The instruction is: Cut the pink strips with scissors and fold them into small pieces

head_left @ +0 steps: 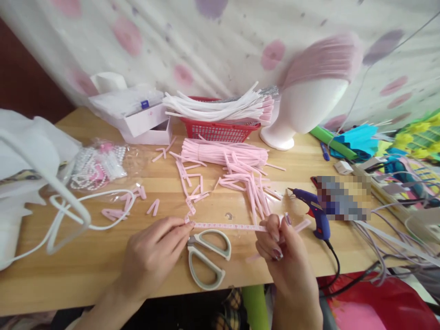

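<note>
A pink measuring tape (227, 226) is stretched level between my two hands, above the wooden table. My left hand (154, 252) pinches it near its folded end, fingers pressed together. My right hand (283, 252) is closed on the tape's other side, and a pink strip (302, 225) sticks out beyond its fingers. Scissors with pale handles (208, 270) lie just below the tape, their blades hidden by my left hand. Bent pink pipe cleaners (252, 185) lie beyond the tape, in front of a pink bundle (223, 152).
A blue glue gun (318, 215) with its cable lies at right. Behind stand a red basket (220, 132) of white stems, a foam head (302, 107) and white boxes (147, 128). Bagged beads (99, 169) and a white cable (68, 201) are at left.
</note>
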Demonstrator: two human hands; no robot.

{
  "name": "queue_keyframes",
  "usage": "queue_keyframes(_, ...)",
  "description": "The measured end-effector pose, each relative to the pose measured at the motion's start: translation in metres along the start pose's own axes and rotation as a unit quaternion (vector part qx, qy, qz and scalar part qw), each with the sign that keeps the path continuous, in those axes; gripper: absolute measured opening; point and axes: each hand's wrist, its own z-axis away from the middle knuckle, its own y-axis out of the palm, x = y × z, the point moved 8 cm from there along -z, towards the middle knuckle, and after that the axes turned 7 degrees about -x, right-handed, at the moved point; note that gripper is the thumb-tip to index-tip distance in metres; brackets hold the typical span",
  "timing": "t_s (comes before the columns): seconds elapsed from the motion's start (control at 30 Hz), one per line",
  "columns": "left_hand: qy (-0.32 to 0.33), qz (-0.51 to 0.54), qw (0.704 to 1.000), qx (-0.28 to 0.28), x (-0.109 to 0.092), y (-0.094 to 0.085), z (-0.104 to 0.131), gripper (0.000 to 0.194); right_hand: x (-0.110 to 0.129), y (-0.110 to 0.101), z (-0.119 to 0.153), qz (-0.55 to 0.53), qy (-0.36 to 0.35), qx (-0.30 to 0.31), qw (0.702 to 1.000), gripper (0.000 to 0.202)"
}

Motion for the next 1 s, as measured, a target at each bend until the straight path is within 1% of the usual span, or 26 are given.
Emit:
queue_keyframes(0.1, -0.049, -0.047, 0.997, 0.029, 0.009, 0.008, 0.003, 0.017, 0.012, -0.011, -0.003, 0.016, -0.035, -0.041, 0.998, 0.053)
queue_keyframes(0.2, -0.090, -0.061, 0.994, 0.032, 0.018, 0.018, 0.002, 0.024, 0.028, -0.016, -0.005, 0.017, -0.081, -0.052, 0.995, 0.051)
queue_keyframes(0.27, -0.106, -0.059, 0.992, 0.034, 0.020, 0.024, 0.001, 0.026, 0.036, -0.013, -0.004, 0.015, -0.107, -0.034, 0.994, 0.054)
queue_keyframes(0.33, -0.139, -0.048, 0.988, 0.051, 0.022, 0.029, 0.000, 0.025, 0.038, -0.005, -0.002, 0.026, -0.120, -0.003, 0.992, 0.059)
queue_keyframes(0.37, -0.164, -0.026, 0.984, 0.062, 0.023, 0.031, 0.000, 0.026, 0.037, 0.000, 0.000, 0.039, -0.125, 0.011, 0.991, 0.060)
queue_keyframes(0.43, -0.228, 0.062, 0.968, 0.087, 0.024, 0.033, 0.001, 0.028, 0.035, 0.006, 0.004, 0.093, -0.145, 0.019, 0.985, 0.057)
queue_keyframes(0.47, -0.272, 0.126, 0.949, 0.102, 0.023, 0.035, 0.002, 0.028, 0.034, 0.010, 0.007, 0.141, -0.160, 0.025, 0.977, 0.052)
queue_keyframes(0.5, -0.316, 0.199, 0.920, 0.117, 0.020, 0.037, 0.003, 0.027, 0.032, 0.016, 0.011, 0.205, -0.177, 0.042, 0.962, 0.047)
queue_keyframes(0.53, -0.372, 0.274, 0.876, 0.140, 0.017, 0.041, 0.005, 0.025, 0.029, 0.025, 0.015, 0.279, -0.196, 0.070, 0.937, 0.041)
queue_keyframes(0.57, -0.430, 0.351, 0.815, 0.166, 0.011, 0.047, 0.008, 0.026, 0.024, 0.035, 0.020, 0.355, -0.212, 0.111, 0.904, 0.036)
queue_keyframes(0.63, -0.512, 0.476, 0.688, 0.193, -0.003, 0.056, 0.010, 0.033, 0.010, 0.056, 0.031, 0.481, -0.229, 0.207, 0.821, 0.026)
queue_keyframes(0.67, -0.539, 0.517, 0.634, 0.198, -0.009, 0.059, 0.009, 0.036, 0.004, 0.063, 0.036, 0.522, -0.235, 0.242, 0.783, 0.023)
queue_keyframes(0.7, -0.556, 0.551, 0.593, 0.191, -0.012, 0.061, 0.007, 0.039, -0.001, 0.068, 0.038, 0.554, -0.239, 0.261, 0.753, 0.022)
queue_keyframes(0.73, -0.567, 0.579, 0.559, 0.175, -0.013, 0.062, 0.004, 0.039, -0.003, 0.070, 0.039, 0.580, -0.243, 0.264, 0.731, 0.022)
queue_keyframes(0.77, -0.573, 0.604, 0.532, 0.151, -0.011, 0.063, 0.002, 0.039, -0.004, 0.070, 0.038, 0.603, -0.247, 0.253, 0.715, 0.022)
queue_keyframes(0.83, -0.575, 0.643, 0.497, 0.099, -0.002, 0.060, -0.001, 0.041, -0.001, 0.066, 0.032, 0.636, -0.266, 0.202, 0.695, 0.023)
queue_keyframes(0.87, -0.573, 0.654, 0.488, 0.072, 0.004, 0.057, -0.002, 0.043, 0.003, 0.062, 0.029, 0.647, -0.279, 0.169, 0.689, 0.024)
queue_keyframes(0.9, -0.572, 0.660, 0.485, 0.048, 0.011, 0.054, -0.001, 0.044, 0.007, 0.057, 0.026, 0.653, -0.292, 0.134, 0.686, 0.024)
queue_keyframes(0.93, -0.570, 0.658, 0.491, 0.023, 0.019, 0.050, 0.000, 0.045, 0.011, 0.052, 0.023, 0.652, -0.304, 0.099, 0.687, 0.025)
queue_keyframes(1.0, -0.566, 0.637, 0.523, -0.028, 0.035, 0.040, 0.004, 0.047, 0.019, 0.042, 0.018, 0.640, -0.320, 0.031, 0.698, 0.025)
